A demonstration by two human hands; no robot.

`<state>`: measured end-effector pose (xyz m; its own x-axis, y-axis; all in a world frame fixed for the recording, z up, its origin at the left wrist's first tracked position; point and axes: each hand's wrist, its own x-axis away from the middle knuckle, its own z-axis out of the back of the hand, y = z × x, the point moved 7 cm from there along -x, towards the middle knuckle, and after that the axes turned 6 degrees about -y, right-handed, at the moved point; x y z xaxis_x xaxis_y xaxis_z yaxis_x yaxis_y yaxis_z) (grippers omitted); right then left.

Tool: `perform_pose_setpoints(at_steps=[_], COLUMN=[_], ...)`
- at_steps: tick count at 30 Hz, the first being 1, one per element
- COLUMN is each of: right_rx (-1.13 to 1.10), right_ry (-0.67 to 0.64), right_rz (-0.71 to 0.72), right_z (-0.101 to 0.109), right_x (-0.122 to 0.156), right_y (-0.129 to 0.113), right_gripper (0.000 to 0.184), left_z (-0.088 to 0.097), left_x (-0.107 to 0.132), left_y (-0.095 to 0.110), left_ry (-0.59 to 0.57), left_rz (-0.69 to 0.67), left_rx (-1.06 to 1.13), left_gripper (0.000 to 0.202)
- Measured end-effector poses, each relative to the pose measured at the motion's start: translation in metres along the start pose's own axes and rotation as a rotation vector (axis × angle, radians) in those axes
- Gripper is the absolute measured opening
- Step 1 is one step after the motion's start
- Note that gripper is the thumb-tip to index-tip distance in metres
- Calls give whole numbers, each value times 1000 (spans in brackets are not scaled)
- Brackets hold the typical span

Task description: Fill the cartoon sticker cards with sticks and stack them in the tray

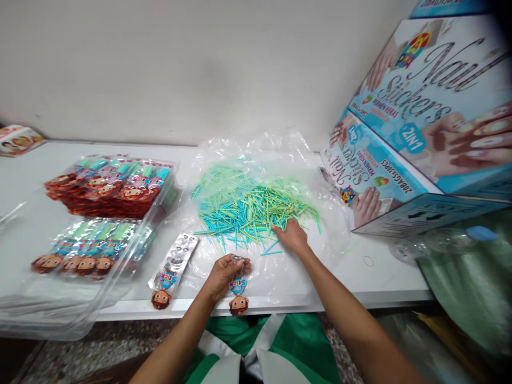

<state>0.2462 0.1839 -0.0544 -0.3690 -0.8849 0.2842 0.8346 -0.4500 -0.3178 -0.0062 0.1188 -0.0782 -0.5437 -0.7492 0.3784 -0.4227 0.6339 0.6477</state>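
Note:
My left hand (226, 272) pinches the upper end of a small packet (239, 292) printed with a cartoon face and the word "Stick", near the table's front edge. My right hand (293, 234) reaches into the near right side of a loose pile of thin blue and green sticks (256, 210); its fingertips are partly hidden among them. The pile lies on and partly under a clear plastic bag (276, 146). Left of my left hand lies a similar packet (173, 272), flat on the table.
A clear plastic tray (116, 277) on the left holds stacks of filled packets (108, 181). Large "Nail Stickers" boxes (400, 133) stand at the right. A clear bottle with a blue cap (444, 240) lies near the right edge.

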Motion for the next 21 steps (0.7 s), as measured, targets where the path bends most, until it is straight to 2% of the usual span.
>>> perform_pose_setpoints(at_steps=[2,6,10,13,17,21], right_rx=[-52,-190,-361,-450,-454,-343], right_ry=[-2,-91,-184,-186,-144,-123], right_rz=[-31,-1,102,170,205,166], right_z=[0,3,16,34,51,40], right_x=[-10,-19,-11,-7,-12,-14], right_y=[-7,-9,-8,-13,-15,-2], right_gripper=[56,31,33,32,25,10], left_z=[0,0,1,1,2,4], left_x=[0,1,1,0,0,0], left_y=[0,0,1,0,-1,-2], left_ry=[-3,2,5,-15,-21,-19], left_rz=[-2,-6,-8,-19,-28,-29], left_rx=[-4,-16,-25,-20,-18,-26], left_gripper=[21,24,24,22,21,21])
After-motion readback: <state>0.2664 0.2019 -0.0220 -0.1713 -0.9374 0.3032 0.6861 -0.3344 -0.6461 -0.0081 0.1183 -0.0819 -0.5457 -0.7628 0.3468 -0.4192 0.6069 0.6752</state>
